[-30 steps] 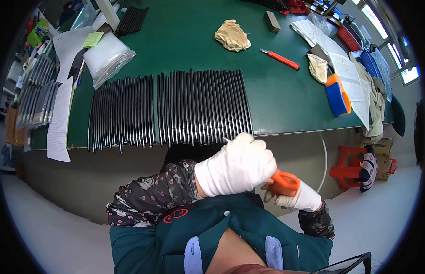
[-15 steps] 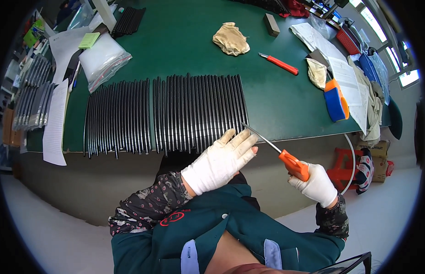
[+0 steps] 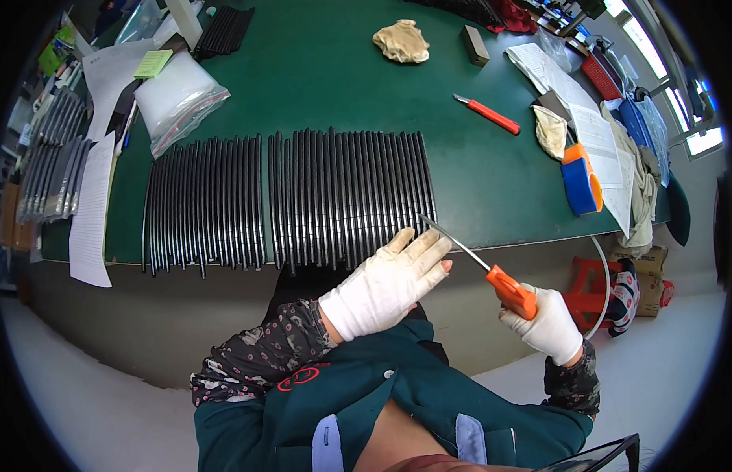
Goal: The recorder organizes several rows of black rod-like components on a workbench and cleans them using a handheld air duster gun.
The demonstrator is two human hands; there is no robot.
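Two side-by-side rows of thin, glossy black rods, the left group [image 3: 205, 204] and the wider right group [image 3: 350, 197], lie along the table's near edge with their near ends sticking out past it. My white-gloved left hand [image 3: 390, 283] rests its outstretched fingers at the near ends of the right group; a bare fingertip pokes from the glove. My right hand [image 3: 549, 324], also gloved, is closed round the orange handle of a tool with a long, thin metal shaft [image 3: 464, 250]. Its tip meets the rightmost rods, just beyond my left fingertips. I cannot tell the tool's exact kind.
On the green table [image 3: 319, 79] lie a crumpled cloth [image 3: 401, 41], a grey block [image 3: 475, 46], a red utility knife [image 3: 488, 116] and a blue-orange tape-like roll [image 3: 581, 179]. Papers [image 3: 590, 118] line the right; a plastic bag [image 3: 177, 98] sits left. A red stool [image 3: 590, 287] stands below.
The view has shifted slightly, so the table's things sit a little differently in it. Both hands keep nearly the same pose, with the tool's tip still at the rightmost rods.
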